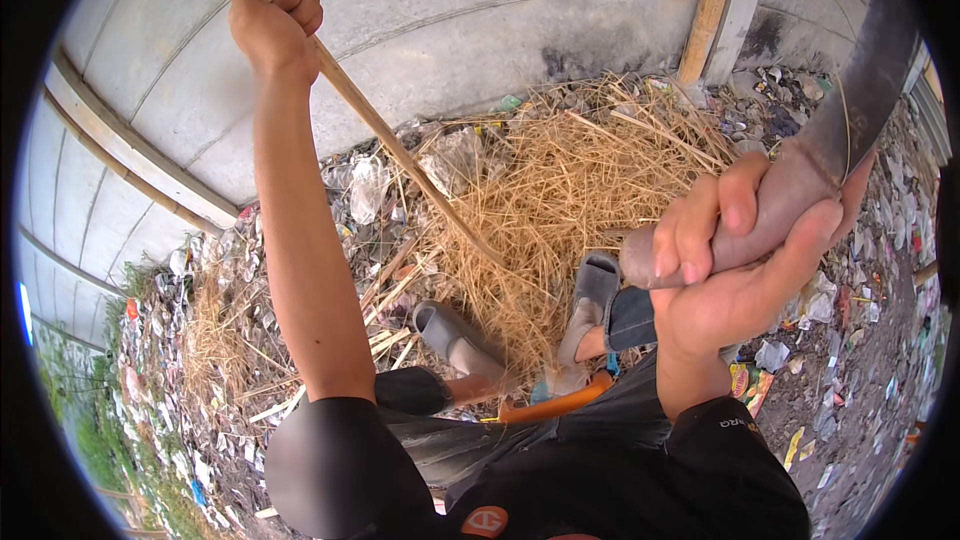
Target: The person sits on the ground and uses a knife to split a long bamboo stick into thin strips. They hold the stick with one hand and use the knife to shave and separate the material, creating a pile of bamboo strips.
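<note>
My left hand (275, 25) is raised at the upper left, fingers wrapped round the upper end of a long wooden stick (385, 130). The stick slants down to the right, its lower end against a heap of dry straw (580, 175). In front of me on the right, my right hand (735, 260) grips the thick grey-brown handle of a machete (770, 205). Its wide dark blade (875, 70) points up to the upper right and runs out of view, so the tip is hidden. The blade is apart from straw and stick.
A grey concrete panel wall (480, 10) stands behind the straw, with a wooden post (710, 15) against it. Scattered litter (780, 355) covers the ground. My feet, in grey slip-on shoes (455, 330), stand at the straw's near edge. A curved orange thing (560, 405) lies near my legs.
</note>
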A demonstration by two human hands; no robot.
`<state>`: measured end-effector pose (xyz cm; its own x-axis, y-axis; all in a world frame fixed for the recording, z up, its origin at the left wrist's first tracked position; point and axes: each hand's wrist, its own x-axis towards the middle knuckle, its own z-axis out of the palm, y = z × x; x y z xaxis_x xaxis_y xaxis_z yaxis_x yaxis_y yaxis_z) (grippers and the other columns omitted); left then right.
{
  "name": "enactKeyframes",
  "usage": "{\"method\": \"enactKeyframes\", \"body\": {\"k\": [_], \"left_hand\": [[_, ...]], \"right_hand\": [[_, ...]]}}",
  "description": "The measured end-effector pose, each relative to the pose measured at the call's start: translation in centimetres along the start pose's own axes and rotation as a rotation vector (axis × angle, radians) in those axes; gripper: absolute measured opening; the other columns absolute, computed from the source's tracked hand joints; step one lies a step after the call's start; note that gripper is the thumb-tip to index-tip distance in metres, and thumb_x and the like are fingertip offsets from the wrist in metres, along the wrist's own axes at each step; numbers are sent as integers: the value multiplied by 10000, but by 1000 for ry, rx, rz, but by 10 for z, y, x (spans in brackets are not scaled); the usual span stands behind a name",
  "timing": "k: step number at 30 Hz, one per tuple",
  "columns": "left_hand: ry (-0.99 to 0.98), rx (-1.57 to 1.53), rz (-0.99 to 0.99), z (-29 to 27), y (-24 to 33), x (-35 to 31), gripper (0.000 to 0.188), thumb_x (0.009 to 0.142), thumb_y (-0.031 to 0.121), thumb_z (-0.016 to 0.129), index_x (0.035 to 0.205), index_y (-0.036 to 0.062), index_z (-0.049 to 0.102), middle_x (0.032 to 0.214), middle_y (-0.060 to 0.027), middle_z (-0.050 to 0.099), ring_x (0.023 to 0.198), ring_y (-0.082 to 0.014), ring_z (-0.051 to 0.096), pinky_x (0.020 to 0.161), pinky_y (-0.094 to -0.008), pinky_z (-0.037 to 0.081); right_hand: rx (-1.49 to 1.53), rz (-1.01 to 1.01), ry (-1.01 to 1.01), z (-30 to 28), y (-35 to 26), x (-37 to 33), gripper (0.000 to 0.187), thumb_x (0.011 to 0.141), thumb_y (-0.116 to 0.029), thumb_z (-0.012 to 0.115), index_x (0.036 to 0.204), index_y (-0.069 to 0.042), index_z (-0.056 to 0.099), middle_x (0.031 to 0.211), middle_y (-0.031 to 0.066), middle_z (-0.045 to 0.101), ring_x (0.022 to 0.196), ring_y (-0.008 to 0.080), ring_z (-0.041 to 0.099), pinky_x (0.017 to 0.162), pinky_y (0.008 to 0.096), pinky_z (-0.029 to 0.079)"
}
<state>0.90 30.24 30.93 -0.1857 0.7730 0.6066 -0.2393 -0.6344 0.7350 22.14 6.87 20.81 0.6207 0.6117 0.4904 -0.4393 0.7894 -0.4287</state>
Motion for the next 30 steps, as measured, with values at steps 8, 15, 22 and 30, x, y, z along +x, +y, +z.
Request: {"method": "enactKeyframes", "body": {"k": [8, 15, 22, 30], "left_hand": [[10, -22, 8, 5, 1, -3, 532, 1084, 546, 314, 741, 141, 346, 606, 47, 217, 519, -93, 148, 482, -291, 121], [21, 3, -1, -6, 8, -9, 527, 1074, 551, 336, 740, 144, 345, 602, 49, 209, 518, -93, 141, 482, -295, 114], [26, -62, -28, 5, 8, -11, 553, 1070, 579, 334, 724, 149, 334, 598, 48, 207, 514, -97, 130, 477, -296, 110], [108, 10, 2, -4, 7, -5, 561, 1067, 587, 359, 718, 149, 332, 584, 50, 199, 507, -96, 139, 471, -295, 116]], "right_hand": [[-466, 1004, -358, -77, 11, -70, 433, 1119, -267, 456, 1527, -122, 434, 713, 11, 545, 461, 52, 466, 404, 222, 400], [-157, 59, -127, 8, -15, -12, 510, 1121, -278, 388, 1578, -139, 211, 745, 86, 522, 471, 54, 424, 409, 212, 401], [-626, 1201, -230, -150, 74, -158, 375, 1086, -224, 525, 1402, -30, 465, 736, 35, 573, 493, 84, 517, 434, 259, 410], [-334, 480, -277, -34, 31, -29, 429, 1084, -177, 501, 1450, -8, 354, 672, 6, 520, 460, 53, 459, 411, 228, 391]]}}
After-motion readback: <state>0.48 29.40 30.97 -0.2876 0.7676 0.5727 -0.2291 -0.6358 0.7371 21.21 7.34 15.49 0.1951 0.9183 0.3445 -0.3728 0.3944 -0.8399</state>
